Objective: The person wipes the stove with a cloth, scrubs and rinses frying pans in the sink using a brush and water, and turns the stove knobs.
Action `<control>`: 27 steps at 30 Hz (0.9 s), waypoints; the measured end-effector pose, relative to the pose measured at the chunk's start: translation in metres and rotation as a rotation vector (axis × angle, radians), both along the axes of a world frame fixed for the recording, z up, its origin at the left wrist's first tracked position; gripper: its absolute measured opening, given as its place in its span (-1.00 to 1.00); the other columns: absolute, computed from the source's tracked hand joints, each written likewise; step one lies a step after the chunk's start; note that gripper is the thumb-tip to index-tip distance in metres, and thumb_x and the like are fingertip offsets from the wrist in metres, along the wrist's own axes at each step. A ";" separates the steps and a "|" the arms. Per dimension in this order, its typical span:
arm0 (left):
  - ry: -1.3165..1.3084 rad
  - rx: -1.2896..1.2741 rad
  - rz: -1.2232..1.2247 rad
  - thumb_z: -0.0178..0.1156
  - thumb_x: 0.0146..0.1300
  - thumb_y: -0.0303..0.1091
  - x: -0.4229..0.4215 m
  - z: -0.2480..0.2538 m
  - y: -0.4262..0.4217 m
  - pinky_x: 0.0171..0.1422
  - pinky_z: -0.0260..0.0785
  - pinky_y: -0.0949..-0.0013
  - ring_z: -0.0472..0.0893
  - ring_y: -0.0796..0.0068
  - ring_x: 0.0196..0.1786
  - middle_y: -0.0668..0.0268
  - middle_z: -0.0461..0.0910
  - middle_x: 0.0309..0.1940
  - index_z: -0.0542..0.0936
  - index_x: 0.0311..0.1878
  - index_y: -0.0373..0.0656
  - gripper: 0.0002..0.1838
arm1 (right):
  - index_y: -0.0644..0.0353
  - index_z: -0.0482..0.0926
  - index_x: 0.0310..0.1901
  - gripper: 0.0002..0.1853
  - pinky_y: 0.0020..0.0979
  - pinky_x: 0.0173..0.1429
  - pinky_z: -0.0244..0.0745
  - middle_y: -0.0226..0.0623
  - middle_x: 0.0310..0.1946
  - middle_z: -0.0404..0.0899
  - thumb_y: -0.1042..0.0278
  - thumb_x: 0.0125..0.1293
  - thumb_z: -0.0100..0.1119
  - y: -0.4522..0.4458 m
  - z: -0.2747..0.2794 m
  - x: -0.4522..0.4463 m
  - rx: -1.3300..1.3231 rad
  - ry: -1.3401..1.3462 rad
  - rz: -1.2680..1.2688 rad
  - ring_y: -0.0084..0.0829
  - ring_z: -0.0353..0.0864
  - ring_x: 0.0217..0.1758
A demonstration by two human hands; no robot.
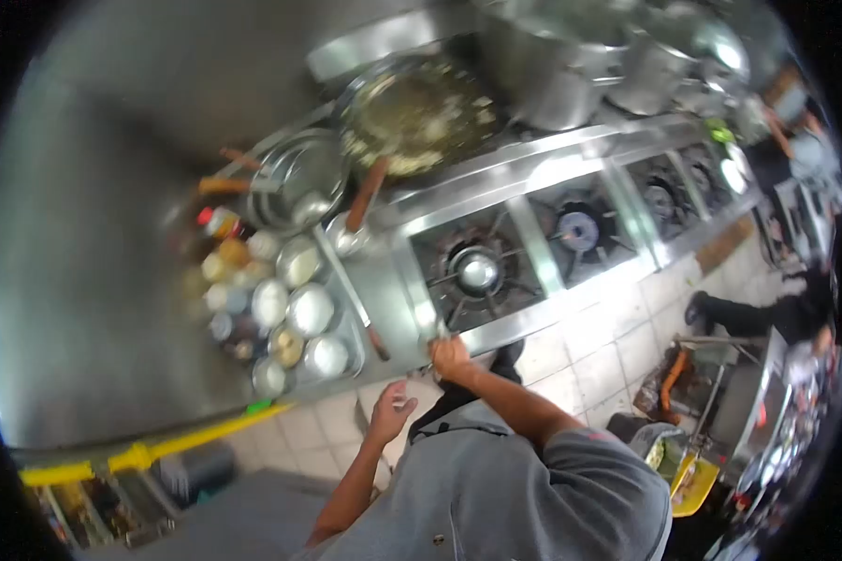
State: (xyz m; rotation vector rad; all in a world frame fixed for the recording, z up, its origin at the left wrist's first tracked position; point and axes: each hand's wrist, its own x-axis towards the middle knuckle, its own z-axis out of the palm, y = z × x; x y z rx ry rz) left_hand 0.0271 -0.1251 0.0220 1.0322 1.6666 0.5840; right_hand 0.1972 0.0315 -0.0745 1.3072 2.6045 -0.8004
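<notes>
Right grip (451,360) looks curled shut at the stove (510,329) edge, burner (478,271) just beyond, contents blurry, can't tell; left grip (393,411) nearby, loosely open, seemingly empty.

1. Upper centre: wide pan (421,112), yellowish liquid and pale pieces inside.
2. Top, right of centre: tall metal pots (547,79), side by side.
3. Left of centre: round containers (311,310), grouped; red-capped bottle (223,222) near.
4. Lower left: yellow strip (206,430), running diagonally.
5. Lower right: yellow container (694,486).
6. Right edge: co-worker (814,154), blurred.
</notes>
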 end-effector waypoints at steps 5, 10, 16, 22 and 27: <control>-0.004 0.382 -0.270 0.34 0.06 -0.51 0.050 -0.015 0.108 0.31 0.44 0.25 0.62 0.22 0.15 0.10 0.61 0.11 0.33 0.43 -0.16 -0.21 | 0.32 0.67 0.00 -0.59 -0.08 0.08 0.58 0.08 -0.15 0.72 0.33 0.12 0.22 -0.009 0.056 0.056 -0.312 0.808 -0.530 0.03 0.70 -0.10; -0.219 0.204 -0.330 0.28 0.10 -0.57 0.119 0.046 0.148 0.33 0.42 0.25 0.60 0.24 0.18 0.10 0.61 0.13 0.46 0.31 -0.20 -0.38 | 0.27 0.67 0.06 -0.59 -0.22 0.08 0.61 -0.01 -0.04 0.72 0.35 0.16 0.26 -0.026 0.103 0.156 -0.219 0.844 -0.770 -0.18 0.72 0.00; -0.260 0.155 -0.714 0.35 0.33 -0.37 0.253 0.068 0.179 0.30 0.45 0.25 0.61 0.29 0.20 0.09 0.59 0.20 0.41 0.44 -0.18 -0.37 | 0.06 0.26 0.54 -0.20 -0.28 0.12 0.60 -0.14 0.28 0.55 0.19 0.32 0.39 -0.070 0.129 0.290 -0.471 1.275 -1.032 -0.30 0.63 0.11; -0.145 -0.044 -1.207 0.35 0.36 -0.27 0.439 0.083 0.194 0.05 0.58 0.28 0.71 0.31 -0.01 0.11 0.65 0.10 0.45 0.44 -0.13 -0.39 | 0.19 0.61 0.09 -0.69 -0.34 -0.08 0.58 -0.35 -0.16 0.65 0.50 0.34 0.06 -0.098 0.103 0.426 -0.261 1.119 -1.331 -0.47 0.60 -0.14; -0.217 0.209 -1.150 0.38 0.35 -0.13 0.529 0.062 0.198 0.15 0.57 0.25 0.72 0.18 0.08 0.06 0.57 0.25 0.36 0.50 -0.10 -0.28 | 0.22 0.62 -0.07 -0.77 -0.39 -0.12 0.54 -0.36 -0.30 0.65 0.47 0.30 0.02 -0.093 0.126 0.528 -0.176 1.363 -1.479 -0.51 0.61 -0.20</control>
